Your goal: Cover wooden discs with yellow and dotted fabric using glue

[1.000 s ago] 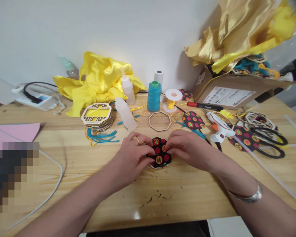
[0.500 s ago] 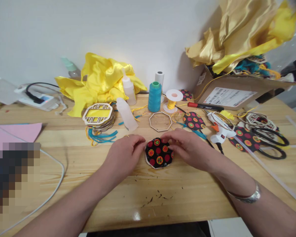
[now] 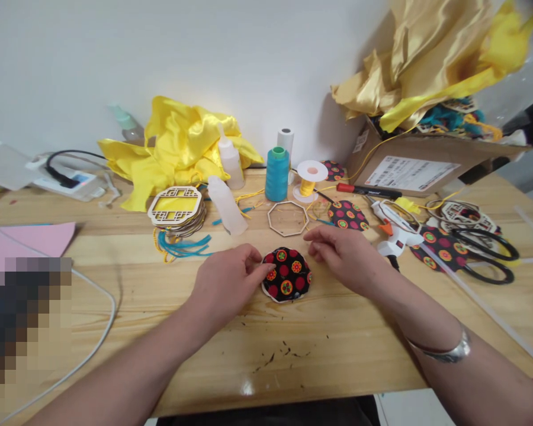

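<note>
The black octagonal fabric-covered piece with red and yellow dots (image 3: 286, 274) lies flat on the pale wooden desk (image 3: 337, 349), near its front middle.

Both forearms come in from the near edge; the right wrist wears a silver bangle (image 3: 446, 354). The left hand (image 3: 224, 283) lies palm down at 9 o'clock of the piece, knuckles raised and fingers bent, with its fingertips touching the piece's left edge; it grips nothing. The right hand (image 3: 342, 254) hovers at 2 o'clock, just beside the piece and clear of it, palm down with the fingers loosely curled and nothing in it.

Past the hands, at 12 o'clock, sits a thin wooden octagon frame (image 3: 288, 218). A second dotted fabric piece (image 3: 348, 214) lies at 1 o'clock. A white glue gun (image 3: 397, 234) and black-handled scissors (image 3: 488, 257) lie out at 3 o'clock. At 10 o'clock stands a stack of wooden lattice octagons (image 3: 176, 207) with teal tassels (image 3: 182, 244) in front.

Farther back stand a teal thread cone (image 3: 277, 173) and a yellow thread spool (image 3: 310, 179). By the wall, crumpled yellow satin cloth (image 3: 177, 148) lies at 11 o'clock and a cardboard box (image 3: 417, 165) at 2 o'clock.
</note>
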The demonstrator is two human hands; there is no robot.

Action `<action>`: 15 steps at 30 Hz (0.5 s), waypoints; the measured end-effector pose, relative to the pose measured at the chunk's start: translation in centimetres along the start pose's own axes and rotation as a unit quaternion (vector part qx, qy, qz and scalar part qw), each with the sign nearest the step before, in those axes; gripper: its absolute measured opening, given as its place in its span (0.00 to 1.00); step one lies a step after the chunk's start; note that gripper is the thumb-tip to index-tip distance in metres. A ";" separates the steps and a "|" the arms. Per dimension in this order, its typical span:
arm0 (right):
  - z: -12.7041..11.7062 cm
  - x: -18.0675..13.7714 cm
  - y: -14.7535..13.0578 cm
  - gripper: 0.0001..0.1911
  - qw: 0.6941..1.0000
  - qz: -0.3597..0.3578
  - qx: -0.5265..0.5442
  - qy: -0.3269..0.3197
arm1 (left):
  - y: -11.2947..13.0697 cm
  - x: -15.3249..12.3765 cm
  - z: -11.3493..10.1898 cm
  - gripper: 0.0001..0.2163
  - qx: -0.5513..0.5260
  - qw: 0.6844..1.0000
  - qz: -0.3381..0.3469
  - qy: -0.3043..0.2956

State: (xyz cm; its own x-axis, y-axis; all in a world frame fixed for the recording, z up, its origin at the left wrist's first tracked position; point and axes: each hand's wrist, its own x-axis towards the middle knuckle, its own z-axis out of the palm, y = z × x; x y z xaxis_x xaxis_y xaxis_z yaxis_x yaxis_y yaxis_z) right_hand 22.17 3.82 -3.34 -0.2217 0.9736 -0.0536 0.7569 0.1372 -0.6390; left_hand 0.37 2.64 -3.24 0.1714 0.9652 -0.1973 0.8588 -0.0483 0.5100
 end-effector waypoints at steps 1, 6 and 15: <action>0.0 0.0 0.0 0.12 1.000 0.001 0.007 -0.002 | 0.0 0.0 0.0 0.12 0.004 1.000 -0.002 -0.002; 0.2 0.0 0.1 0.13 0.998 0.009 0.063 -0.018 | -0.1 0.2 0.2 0.11 0.011 1.000 -0.001 -0.001; 0.2 -0.1 -0.2 0.12 0.996 0.015 0.088 -0.027 | 0.0 0.0 0.1 0.10 0.011 1.000 0.000 -0.003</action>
State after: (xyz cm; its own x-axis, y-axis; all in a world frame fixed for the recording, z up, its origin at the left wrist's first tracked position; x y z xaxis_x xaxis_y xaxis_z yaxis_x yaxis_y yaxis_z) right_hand 21.91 3.70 -3.34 -0.2366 0.9649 -0.1138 0.6454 0.0686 -0.7607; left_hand 0.45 2.57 -3.35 0.1747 0.9635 -0.2031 0.8690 -0.0539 0.4919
